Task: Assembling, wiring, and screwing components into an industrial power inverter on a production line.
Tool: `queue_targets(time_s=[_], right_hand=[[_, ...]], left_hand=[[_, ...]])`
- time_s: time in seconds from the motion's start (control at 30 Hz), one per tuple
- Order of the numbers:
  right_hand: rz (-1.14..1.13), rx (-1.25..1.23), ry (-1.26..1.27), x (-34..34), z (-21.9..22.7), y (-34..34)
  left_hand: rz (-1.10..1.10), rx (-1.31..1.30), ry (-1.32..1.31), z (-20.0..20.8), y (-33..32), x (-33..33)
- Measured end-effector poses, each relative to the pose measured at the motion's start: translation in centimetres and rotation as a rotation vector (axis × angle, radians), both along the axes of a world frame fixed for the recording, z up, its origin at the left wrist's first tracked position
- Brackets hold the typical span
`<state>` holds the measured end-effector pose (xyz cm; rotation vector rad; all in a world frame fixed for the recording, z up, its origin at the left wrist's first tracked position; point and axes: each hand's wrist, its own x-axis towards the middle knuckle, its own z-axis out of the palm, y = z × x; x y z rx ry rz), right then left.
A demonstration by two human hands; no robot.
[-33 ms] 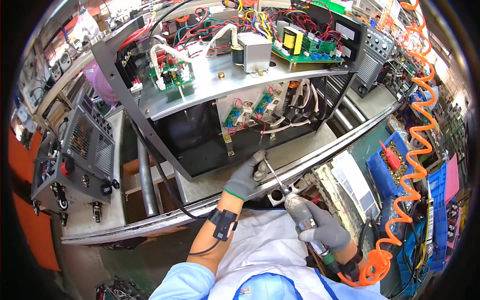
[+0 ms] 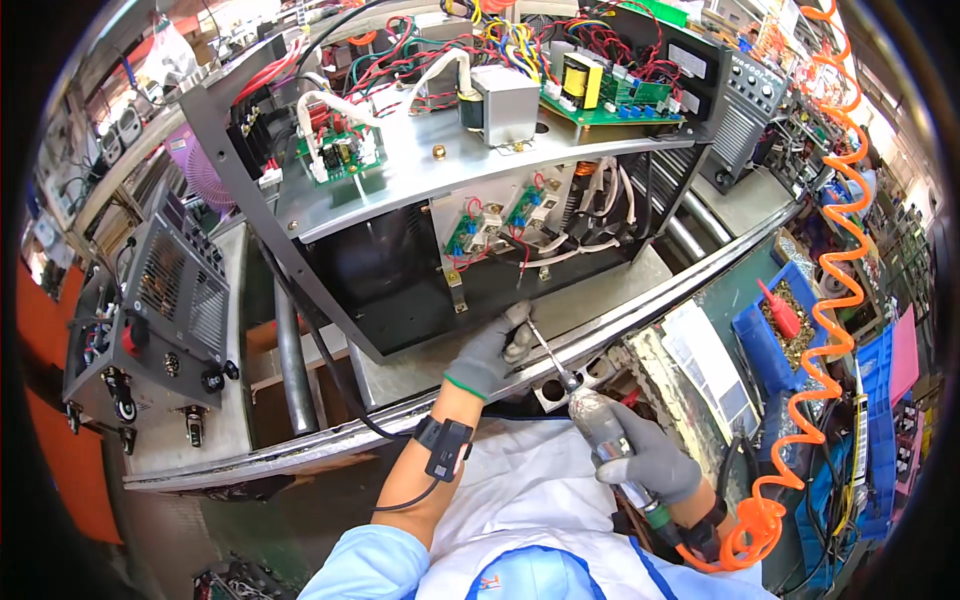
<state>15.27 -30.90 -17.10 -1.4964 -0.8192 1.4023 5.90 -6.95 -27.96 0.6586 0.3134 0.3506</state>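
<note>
My right hand (image 2: 658, 462), in a grey glove, is wrapped round an air screwdriver (image 2: 597, 420). Its long bit points up and left, toward my left hand. My gloved left hand (image 2: 488, 352) has its fingers curled together beside the bit's tip; whatever they pinch is too small to make out. Just beyond stands an open black equipment chassis (image 2: 385, 300). Its metal shelf (image 2: 400, 185) carries a boxy metal-cased part (image 2: 507, 108) and green circuit boards (image 2: 625, 112). Below the shelf, a metal plate (image 2: 448, 220) holds smaller boards, with red wires and thick pale cables around them.
An orange coiled air hose (image 2: 848, 260) runs down the right side to the screwdriver. A blue bin (image 2: 750, 335) of small hardware holds a red-handled tool (image 2: 783, 312). Other grey units (image 2: 165, 290) stand left and right on the roller line. Papers (image 2: 712, 365) lie at right.
</note>
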Motion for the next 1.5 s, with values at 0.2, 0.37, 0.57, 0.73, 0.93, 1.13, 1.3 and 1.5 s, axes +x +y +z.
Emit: queue_targets(time_s=[0.2, 0.37, 0.57, 0.73, 0.93, 1.13, 1.3, 1.5], right_hand=[[0.076, 0.009, -0.069, 0.7, -0.7, -0.4], [0.103, -0.059, -0.182, 0.3, -1.2, -0.5], [-0.031, -0.055, 0.388, 0.3, -2.0, -0.9], [0.095, 0.059, -0.162, 0.2, -4.3, -1.3], [0.139, 0.042, -0.235, 0.3, -3.8, -1.6], [0.037, 0.12, 0.089, 0.5, -4.9, -1.5], [-0.051, 0.103, 0.231, 0.8, -4.5, -2.5], [-0.177, 0.132, 0.257, 1.4, -3.3, -2.9]], left_hand=[[0.142, 0.55, 0.378, 1.9, -0.2, 0.2], [0.099, 0.431, 0.376, 1.4, -0.2, -0.5], [0.155, 0.59, 0.384, 1.2, -1.0, -0.8], [0.066, 1.015, 0.595, 1.4, -1.0, -0.7], [0.096, 0.777, 0.453, 0.3, -1.0, -0.9], [-0.198, -0.156, 0.052, -1.6, -0.5, -1.4], [0.135, 0.023, 0.349, 0.6, -0.1, -0.1], [0.236, 0.17, 0.12, 3.0, 2.7, 1.6]])
